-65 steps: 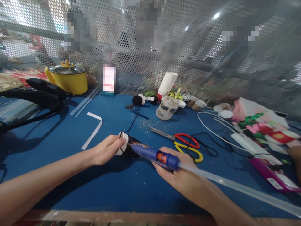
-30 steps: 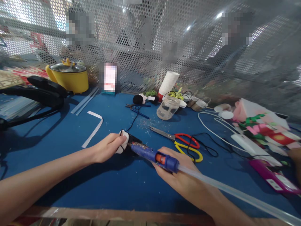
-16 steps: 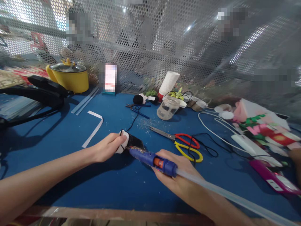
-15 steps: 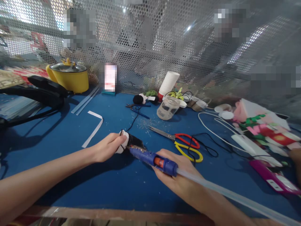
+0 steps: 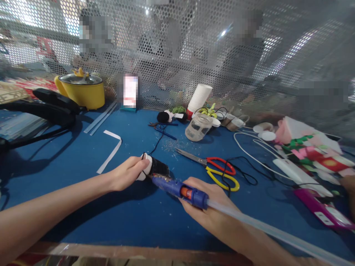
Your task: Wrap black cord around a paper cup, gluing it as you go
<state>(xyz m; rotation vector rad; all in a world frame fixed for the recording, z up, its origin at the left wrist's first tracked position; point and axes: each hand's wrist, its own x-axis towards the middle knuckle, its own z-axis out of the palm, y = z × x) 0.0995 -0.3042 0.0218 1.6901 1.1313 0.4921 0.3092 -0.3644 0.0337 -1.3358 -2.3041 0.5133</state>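
Note:
My left hand (image 5: 128, 173) is closed on a small white paper cup (image 5: 147, 167), which lies on its side. Black cord (image 5: 160, 167) wraps the cup's far part, and a strand of it runs back across the table. My right hand (image 5: 215, 199) grips a blue hot glue gun (image 5: 169, 185), its nozzle pointed at the near side of the cup. Whether the nozzle touches the cup, I cannot tell. Out of the gun's back end comes a long translucent glue stick (image 5: 263, 224), passing over my right forearm.
Scissors (image 5: 194, 157) with red and yellow handles lie beyond my right hand. Behind them stand a clear plastic cup (image 5: 198, 127) and stacked paper cups (image 5: 200, 96). A bent white strip (image 5: 112, 157) lies at left, near a yellow pot (image 5: 85, 94). A purple device (image 5: 318, 208) is at right.
The glue gun's nozzle has shifted slightly down and towards me, showing more of the black cord on the cup. My left hand has stayed put.

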